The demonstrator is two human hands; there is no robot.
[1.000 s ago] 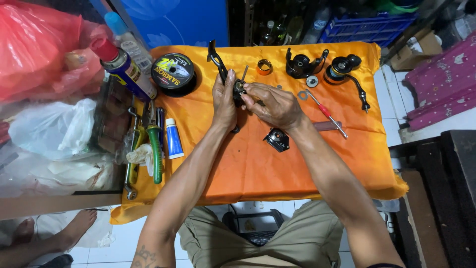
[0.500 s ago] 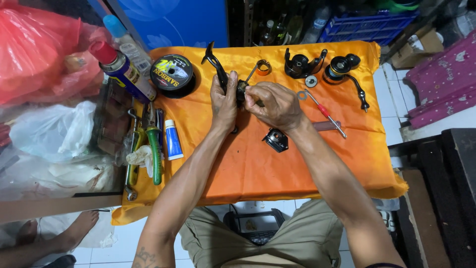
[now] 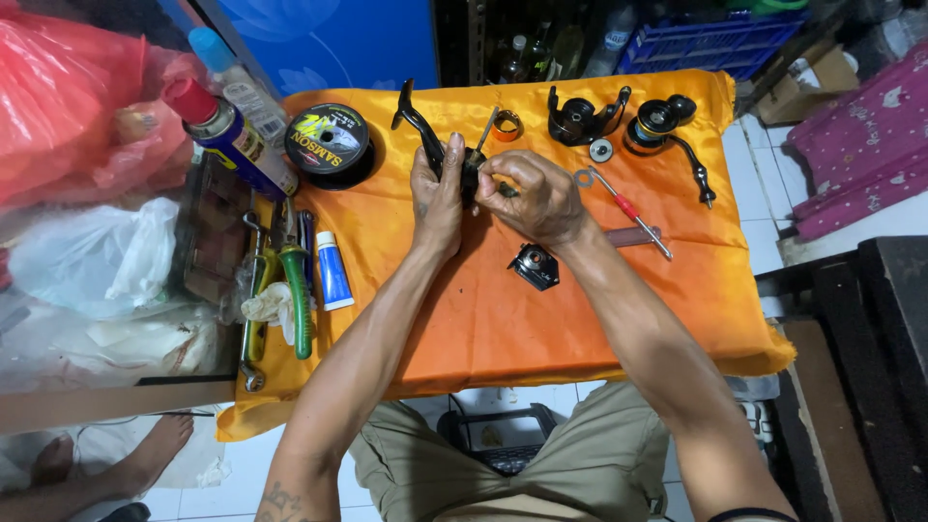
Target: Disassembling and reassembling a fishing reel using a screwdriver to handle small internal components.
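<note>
Over the middle of the tabletop (image 3: pixel 483 319), draped in orange cloth, the head camera showed both hands meeting on one small piece of work. The left hand (image 3: pixel 437 198) was wrapped around a black reel body (image 3: pixel 418 126) — its long arm stuck out up and to the left past the fingers, while the rest sat hidden in the palm. The right hand (image 3: pixel 536 198) was pinched closed on a thin tool or part at the reel body, too small to tell which. The two hands touched at the fingertips, raised just above the cloth near its far half.

Around them lay the loose pieces. A small black cap (image 3: pixel 535 267) rested just below the right wrist. A red-handled screwdriver (image 3: pixel 628 208) lay at an angle to the right of that hand, with a flat ring spanner at its far tip. Near the far edge sat a black rotor (image 3: pixel 578 116), a spool with crank handle (image 3: pixel 667 130) and an orange ring (image 3: pixel 507 126).

To the left, a round spool of line (image 3: pixel 329 145) lay flat, with a spray can (image 3: pixel 227 135) leaning beside it. Green-handled pliers (image 3: pixel 295 280) and a small blue tube (image 3: pixel 333 271) lay along the left edge — near each other, well apart from the hands.
</note>
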